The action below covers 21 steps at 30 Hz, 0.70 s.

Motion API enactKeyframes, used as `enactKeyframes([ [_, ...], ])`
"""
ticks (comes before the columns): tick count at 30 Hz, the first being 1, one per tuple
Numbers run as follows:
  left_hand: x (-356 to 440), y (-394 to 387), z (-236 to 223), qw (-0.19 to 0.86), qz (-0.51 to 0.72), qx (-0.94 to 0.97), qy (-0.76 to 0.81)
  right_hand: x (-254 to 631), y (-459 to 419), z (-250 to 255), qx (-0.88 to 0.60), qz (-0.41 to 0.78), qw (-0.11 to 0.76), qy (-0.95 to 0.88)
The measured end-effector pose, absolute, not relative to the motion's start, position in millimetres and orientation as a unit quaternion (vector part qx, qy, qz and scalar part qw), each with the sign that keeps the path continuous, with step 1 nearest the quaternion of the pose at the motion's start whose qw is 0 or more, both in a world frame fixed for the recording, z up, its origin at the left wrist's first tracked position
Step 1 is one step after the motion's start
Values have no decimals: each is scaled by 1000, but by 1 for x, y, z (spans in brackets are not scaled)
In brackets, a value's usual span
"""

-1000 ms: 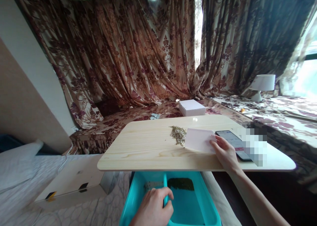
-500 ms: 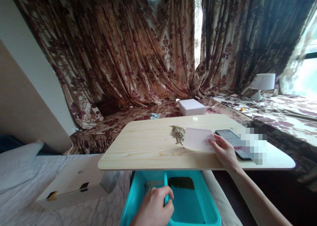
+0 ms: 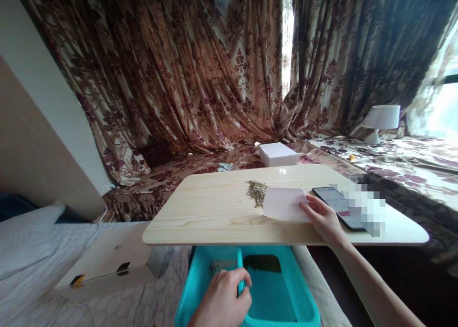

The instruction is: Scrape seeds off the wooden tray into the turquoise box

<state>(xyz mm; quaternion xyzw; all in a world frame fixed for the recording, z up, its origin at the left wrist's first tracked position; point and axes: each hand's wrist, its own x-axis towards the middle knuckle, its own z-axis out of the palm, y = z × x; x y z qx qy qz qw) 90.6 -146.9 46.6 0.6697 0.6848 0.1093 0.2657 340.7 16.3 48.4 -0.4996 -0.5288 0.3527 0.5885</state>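
In my right hand (image 3: 322, 219) is a thin white card (image 3: 284, 204), pinched at its right end and tilted just above the wooden tabletop (image 3: 200, 212). The card's left edge meets a small heap of greenish-brown seeds or grains (image 3: 256, 193), covering part of it. Below the table's front edge, my left hand (image 3: 225, 296) curls its fingers over the divider of a turquoise two-part bin (image 3: 304, 293). Dark green grains (image 3: 263, 263) lie at the back of the bin's right compartment. A thin scatter of bits shows in the left one, partly behind my hand.
A phone (image 3: 339, 207) lies beside my right hand, partly blurred out. Behind the table stands a white box (image 3: 278, 154), and a lamp (image 3: 381, 119) is at the right. A larger pale carton (image 3: 107, 258) rests on the bed at the left.
The card in my right hand has shifted slightly left, against and over the edge of the heap. My left hand has stayed on the bin's divider.
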Motion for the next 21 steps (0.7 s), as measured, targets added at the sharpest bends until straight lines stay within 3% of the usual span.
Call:
enactKeyframes([
  [12, 88, -147, 49, 270, 116, 670, 681, 344, 12, 49, -464, 420, 530, -572],
  [21, 87, -148, 47, 268, 114, 673, 680, 343, 23, 37, -475, 367, 586, -544],
])
